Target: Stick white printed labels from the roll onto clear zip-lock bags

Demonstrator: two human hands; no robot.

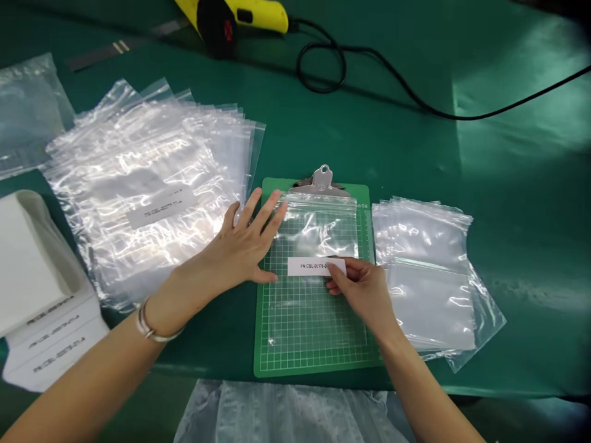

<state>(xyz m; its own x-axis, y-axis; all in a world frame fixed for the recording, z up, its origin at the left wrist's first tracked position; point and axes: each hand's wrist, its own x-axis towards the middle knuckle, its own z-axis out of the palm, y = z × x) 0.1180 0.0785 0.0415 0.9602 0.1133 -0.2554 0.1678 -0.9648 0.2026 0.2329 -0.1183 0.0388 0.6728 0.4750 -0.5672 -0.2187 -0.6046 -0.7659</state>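
A clear zip-lock bag (pixel 318 314) lies flat on a green gridded clipboard (pixel 263 363), its zip end near the metal clip (pixel 322 179). Between thumb and fingers, my right hand (pixel 367 292) pinches the right end of a white printed label (pixel 305 266) over the middle of the bag. Spread fingers mark my left hand (pixel 247 240), which reaches over the bag's upper left edge with nothing in its grasp. Whether the label touches the bag, I cannot tell.
Fanned zip-lock bags (pixel 152 147), the top one labelled, are piled left. More clear bags (pixel 429 295) lie right of the clipboard. A label roll (pixel 28 258) sits at far left. A yellow tool (pixel 261 13) with a black cord (pixel 392 67) lies at the back.
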